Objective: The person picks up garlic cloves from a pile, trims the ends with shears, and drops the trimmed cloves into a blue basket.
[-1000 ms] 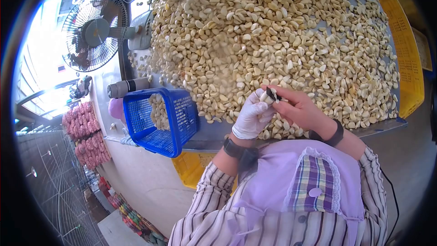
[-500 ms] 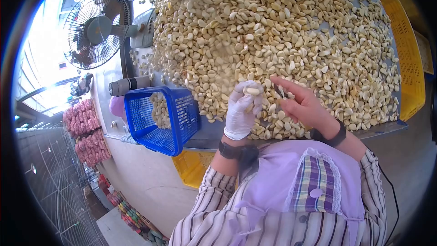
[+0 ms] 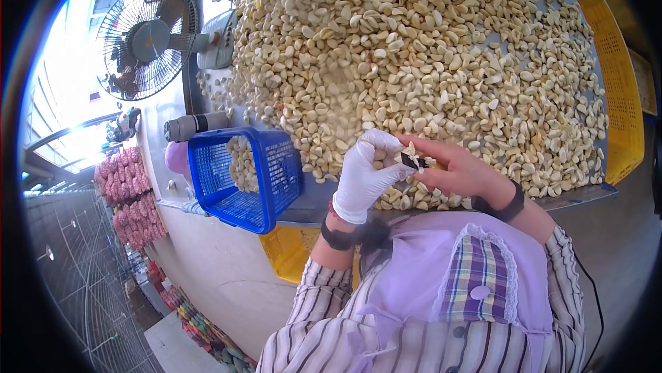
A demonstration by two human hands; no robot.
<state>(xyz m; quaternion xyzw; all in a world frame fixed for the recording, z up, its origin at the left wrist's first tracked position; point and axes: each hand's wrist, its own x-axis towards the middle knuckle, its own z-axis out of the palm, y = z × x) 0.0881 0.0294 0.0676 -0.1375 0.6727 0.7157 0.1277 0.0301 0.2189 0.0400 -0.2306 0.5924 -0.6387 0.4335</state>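
Observation:
My left hand (image 3: 365, 174), in a white glove, is closed with its fingers curled round pale cream pieces (image 3: 381, 159) that look like peeled garlic cloves. My bare right hand (image 3: 456, 169) pinches a small dark blade (image 3: 412, 161), with bits of pale material stuck around it. The left thumb and the blade meet between the two hands, and fingers partly hide the contact. Beneath and beyond both hands spreads a large heap of the same pale pieces (image 3: 386, 48) on a metal table.
A blue basket (image 3: 265, 187) with some pale pieces inside lies tipped at the left table edge. Yellow crates stand right (image 3: 614, 90) and below the table (image 3: 286, 256). A fan (image 3: 148, 42) and a grey cylinder (image 3: 195, 126) are at left.
My left hand has turned, its thumb now reaching toward the right hand. The right hand has shifted slightly left and down, bringing the blade against the left fingers.

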